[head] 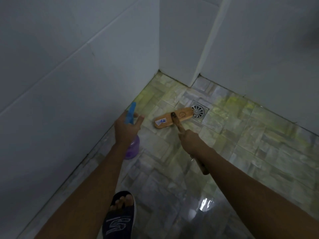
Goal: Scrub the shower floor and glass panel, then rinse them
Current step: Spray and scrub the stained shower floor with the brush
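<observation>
My right hand grips the wooden handle of a scrub brush, whose wooden head lies flat on the tiled shower floor just left of the metal drain. My left hand holds a spray bottle with a blue trigger head and a purple body, fingers partly spread, close to the left wall. Yellow-green stains cover the floor tiles along the walls and around the drain. No glass panel can be made out.
Grey tiled walls close the corner on the left and behind. A white wall edge juts out at the back. My foot in a dark sandal stands at the bottom. The wet floor reflects light at the lower right.
</observation>
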Available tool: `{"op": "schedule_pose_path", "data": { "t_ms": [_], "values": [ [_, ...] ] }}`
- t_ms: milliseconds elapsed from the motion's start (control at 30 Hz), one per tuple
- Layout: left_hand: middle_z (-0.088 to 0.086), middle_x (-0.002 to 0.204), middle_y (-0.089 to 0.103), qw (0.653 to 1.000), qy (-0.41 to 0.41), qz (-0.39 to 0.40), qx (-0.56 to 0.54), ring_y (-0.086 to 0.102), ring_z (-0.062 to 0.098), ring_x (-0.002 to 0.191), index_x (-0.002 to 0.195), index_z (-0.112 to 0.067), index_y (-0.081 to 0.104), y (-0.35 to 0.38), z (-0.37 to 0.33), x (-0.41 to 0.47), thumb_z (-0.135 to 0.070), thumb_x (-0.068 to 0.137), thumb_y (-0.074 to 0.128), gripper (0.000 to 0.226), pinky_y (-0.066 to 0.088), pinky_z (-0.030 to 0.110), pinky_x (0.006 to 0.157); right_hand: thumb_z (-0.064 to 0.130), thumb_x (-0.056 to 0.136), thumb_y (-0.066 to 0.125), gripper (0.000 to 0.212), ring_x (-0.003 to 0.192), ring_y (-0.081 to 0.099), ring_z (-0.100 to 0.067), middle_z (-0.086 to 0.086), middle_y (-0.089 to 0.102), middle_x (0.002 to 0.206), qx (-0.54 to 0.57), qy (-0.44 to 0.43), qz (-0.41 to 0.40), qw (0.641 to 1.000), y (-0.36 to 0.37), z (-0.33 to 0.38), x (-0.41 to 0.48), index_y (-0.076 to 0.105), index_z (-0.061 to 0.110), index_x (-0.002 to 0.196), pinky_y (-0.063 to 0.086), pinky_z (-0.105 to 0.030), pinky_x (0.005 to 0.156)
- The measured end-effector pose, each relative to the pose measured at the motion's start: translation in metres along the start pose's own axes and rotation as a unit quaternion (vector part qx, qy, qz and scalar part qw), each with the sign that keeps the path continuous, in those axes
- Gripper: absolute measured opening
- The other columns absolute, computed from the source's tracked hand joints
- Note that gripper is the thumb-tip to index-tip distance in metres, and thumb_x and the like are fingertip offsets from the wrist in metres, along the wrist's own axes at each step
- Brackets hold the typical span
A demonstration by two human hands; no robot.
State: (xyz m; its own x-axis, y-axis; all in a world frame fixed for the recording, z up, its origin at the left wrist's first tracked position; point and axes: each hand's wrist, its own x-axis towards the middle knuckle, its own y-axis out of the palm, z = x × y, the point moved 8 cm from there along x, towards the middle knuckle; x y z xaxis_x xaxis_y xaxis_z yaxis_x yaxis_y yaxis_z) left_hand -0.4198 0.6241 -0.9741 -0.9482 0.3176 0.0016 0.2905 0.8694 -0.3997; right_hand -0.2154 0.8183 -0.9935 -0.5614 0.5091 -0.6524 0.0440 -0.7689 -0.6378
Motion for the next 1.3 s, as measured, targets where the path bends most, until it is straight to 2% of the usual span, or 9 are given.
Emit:
{"op": "schedule_pose_path", "data": {
  "t_ms": [167,367,500,567,733,867,967,1067,1300],
  "values": [
    [0.01,0.054,0.056,0.997,0.048,-0.064,0.023,0.056,0.03,0.047,0.067,-0.012,0.059,-0.015,-0.011,-0.007,-0.064,0.093,0.051,0.059,0.048,0.047,0.045,0.028,0.105,0.032,0.039,0.077,0.055,-0.029,-0.018,0.058,0.1,-0.031,-0.017,0.005,0.999,-0.002,0.023,-0.006,0.055,-0.001,0.117,0.053,-0.038,0.068],
    [0.01,0.054,0.054,0.987,0.018,-0.066,0.148,0.058,0.032,0.051,0.059,-0.008,0.053,-0.004,-0.025,0.002,-0.053,0.088,0.052,0.053,0.038,0.032,0.049,0.042,0.103,0.035,0.044,0.073,0.058,-0.03,-0.016,0.056,0.108,0.034,0.043,0.005,0.998,0.006,0.022,0.0,0.05,0.003,0.118,0.052,-0.035,0.044],
    [0.011,0.064,0.059,0.994,0.03,-0.044,0.096,0.058,0.029,0.057,0.072,-0.006,0.057,-0.01,-0.015,0.001,-0.045,0.079,0.07,0.043,0.046,0.035,0.051,0.043,0.103,0.033,0.047,0.098,0.061,-0.038,-0.021,0.056,0.118,0.01,0.031,-0.018,0.999,0.011,0.022,-0.002,0.047,0.001,0.12,0.056,-0.05,0.08],
    [0.005,0.06,0.057,0.991,0.066,-0.044,0.107,0.053,0.022,0.052,0.068,-0.01,0.055,-0.016,-0.018,0.001,-0.038,0.08,0.072,0.035,0.041,0.028,0.049,0.043,0.103,0.034,0.047,0.101,0.061,-0.038,-0.022,0.056,0.119,0.015,0.031,-0.029,0.999,0.013,0.02,-0.001,0.046,0.001,0.12,0.054,-0.051,0.085],
    [0.015,0.052,0.058,0.983,0.061,-0.079,0.152,0.058,0.031,0.045,0.058,0.0,0.058,-0.027,-0.004,0.015,-0.041,0.087,0.066,0.051,0.049,0.04,0.043,0.044,0.104,0.032,0.048,0.085,0.055,-0.029,-0.018,0.055,0.117,0.006,0.029,-0.009,1.0,0.009,0.026,0.004,0.047,0.002,0.12,0.052,-0.042,0.062],
    [0.017,0.065,0.064,0.984,0.019,-0.081,0.155,0.064,0.032,0.058,0.071,0.001,0.064,-0.025,0.001,0.014,-0.038,0.089,0.069,0.043,0.055,0.044,0.053,0.041,0.105,0.028,0.048,0.074,0.049,-0.021,-0.015,0.052,0.112,-0.051,0.004,0.001,0.999,0.009,0.027,0.007,0.048,0.003,0.126,0.034,-0.03,0.043],
    [0.024,0.089,0.065,0.988,-0.04,-0.068,0.134,0.065,0.038,0.081,0.091,0.005,0.064,-0.02,0.005,0.018,-0.036,0.091,0.068,0.041,0.056,0.05,0.07,0.035,0.106,0.024,0.046,0.096,0.055,-0.03,-0.019,0.049,0.124,-0.07,-0.01,0.011,0.997,0.009,0.034,0.005,0.045,0.002,0.131,0.048,-0.039,0.062],
    [0.023,0.075,0.066,0.991,-0.049,-0.055,0.115,0.066,0.037,0.069,0.078,0.005,0.066,-0.016,0.005,0.02,-0.041,0.089,0.068,0.047,0.056,0.051,0.061,0.036,0.106,0.025,0.048,0.111,0.054,-0.037,-0.021,0.047,0.128,-0.049,-0.004,0.011,0.999,0.01,0.037,0.002,0.044,0.001,0.132,0.052,-0.047,0.089],
    [0.02,0.065,0.063,0.99,-0.051,-0.06,0.116,0.063,0.035,0.059,0.07,0.004,0.063,-0.017,0.007,0.018,-0.037,0.091,0.067,0.046,0.052,0.043,0.053,0.042,0.104,0.029,0.048,0.097,0.058,-0.034,-0.019,0.052,0.123,-0.02,0.033,-0.005,0.999,0.01,0.036,0.001,0.046,0.002,0.124,0.055,-0.046,0.073]
  ]
}}
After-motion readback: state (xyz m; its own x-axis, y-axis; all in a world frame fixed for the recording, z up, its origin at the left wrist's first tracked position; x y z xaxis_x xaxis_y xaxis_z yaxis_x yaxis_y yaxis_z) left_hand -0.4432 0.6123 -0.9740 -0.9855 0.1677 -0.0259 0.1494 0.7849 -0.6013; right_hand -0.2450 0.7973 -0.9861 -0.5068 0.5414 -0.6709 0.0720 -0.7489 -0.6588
